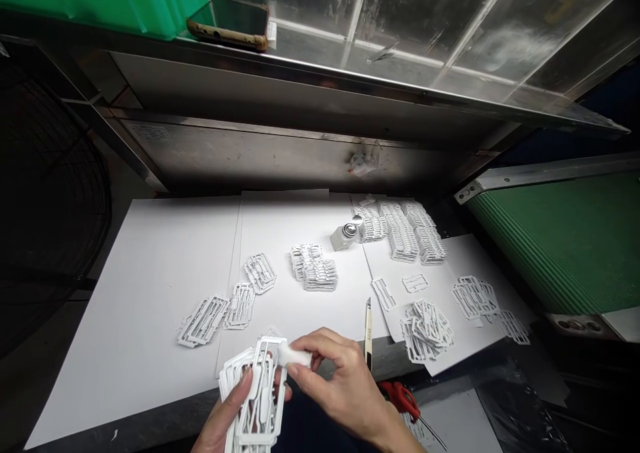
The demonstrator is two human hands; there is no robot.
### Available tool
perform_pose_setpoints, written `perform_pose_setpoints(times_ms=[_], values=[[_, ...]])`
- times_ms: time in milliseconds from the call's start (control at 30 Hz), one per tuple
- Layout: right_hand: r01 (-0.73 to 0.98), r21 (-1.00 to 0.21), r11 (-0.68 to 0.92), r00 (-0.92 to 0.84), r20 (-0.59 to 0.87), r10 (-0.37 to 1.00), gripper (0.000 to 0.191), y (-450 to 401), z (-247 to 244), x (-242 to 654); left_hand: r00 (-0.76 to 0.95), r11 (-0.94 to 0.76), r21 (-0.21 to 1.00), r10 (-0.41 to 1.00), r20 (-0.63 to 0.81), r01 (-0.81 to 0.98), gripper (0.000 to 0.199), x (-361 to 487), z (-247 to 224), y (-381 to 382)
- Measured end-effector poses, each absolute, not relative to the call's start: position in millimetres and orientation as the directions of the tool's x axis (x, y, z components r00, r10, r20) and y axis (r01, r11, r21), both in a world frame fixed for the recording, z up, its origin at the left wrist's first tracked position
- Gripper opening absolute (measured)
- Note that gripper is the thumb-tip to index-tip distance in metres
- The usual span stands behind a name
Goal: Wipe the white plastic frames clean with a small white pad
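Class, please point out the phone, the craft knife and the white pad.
Phone [234,15]: head view, on its screen.
Craft knife [369,326]: head view, on its handle.
White pad [296,356]: head view, on its middle.

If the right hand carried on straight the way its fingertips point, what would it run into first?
Most likely the white frames in the left hand: the white pad pinched by the right hand already seems to touch their edge, though depth is unclear.

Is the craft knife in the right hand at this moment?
No, the right hand pinches a small white pad, while the craft knife lies on the table beyond it.
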State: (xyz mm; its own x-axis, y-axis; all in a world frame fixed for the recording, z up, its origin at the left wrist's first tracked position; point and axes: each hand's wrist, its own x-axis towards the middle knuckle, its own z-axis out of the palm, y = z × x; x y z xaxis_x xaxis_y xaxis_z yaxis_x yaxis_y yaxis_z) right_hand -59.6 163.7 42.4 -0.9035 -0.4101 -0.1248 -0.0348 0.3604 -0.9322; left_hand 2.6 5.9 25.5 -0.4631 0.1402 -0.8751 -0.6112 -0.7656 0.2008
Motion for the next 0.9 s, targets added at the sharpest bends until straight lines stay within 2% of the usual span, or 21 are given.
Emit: perform_pose_setpoints(times_ms=[133,267,467,600,667,767,833,900], values=[[-0.057,-0.910,0.411,-0.910,-0.123,-0.397,0.013,163.5,45.0,-60.3,-0.426,-0.758,0.207,0.102,-0.899,-0.618,0.045,1.8,27.6,6.2],[-0.090,-0.925,0.368,-0.860,-0.115,-0.498,0.016,162.9,51.3,-51.3,-0.450,-0.815,0.201,0.081,-0.889,-0.544,0.045,0.4,31.3,8.5],[-0.184,-0.928,0.324,-0.708,-0.103,-0.698,0.024,156.9,48.5,-32.4,-0.386,-0.864,0.031,0.191,-0.903,-0.502,0.049,-4.0,35.4,10.9],[-0.126,-0.898,0.421,-0.765,-0.182,-0.618,0.017,165.1,48.8,-34.7,-0.408,-0.827,0.195,0.045,-0.912,-0.526,0.052,-3.1,33.5,6.4],[-0.070,-0.909,0.411,-0.815,-0.185,-0.549,0.015,169.3,48.8,-41.5,-0.434,-0.797,0.265,-0.005,-0.901,-0.542,0.052,-2.1,33.3,4.5],[0.093,-0.948,0.304,-0.911,-0.205,-0.359,0.018,164.4,45.1,-56.2,-0.497,-0.671,0.412,-0.075,-0.865,-0.617,0.053,-1.0,33.3,5.7],[0.177,-0.967,0.184,-0.951,-0.216,-0.221,0.021,151.6,41.0,-66.9,-0.597,-0.492,0.576,-0.135,-0.791,-0.653,0.055,-1.0,32.8,9.5],[0.191,-0.980,0.054,-0.967,-0.197,-0.161,0.021,133.9,37.3,-76.2,-0.709,-0.300,0.714,-0.145,-0.690,-0.633,0.059,-2.1,32.2,14.4]])
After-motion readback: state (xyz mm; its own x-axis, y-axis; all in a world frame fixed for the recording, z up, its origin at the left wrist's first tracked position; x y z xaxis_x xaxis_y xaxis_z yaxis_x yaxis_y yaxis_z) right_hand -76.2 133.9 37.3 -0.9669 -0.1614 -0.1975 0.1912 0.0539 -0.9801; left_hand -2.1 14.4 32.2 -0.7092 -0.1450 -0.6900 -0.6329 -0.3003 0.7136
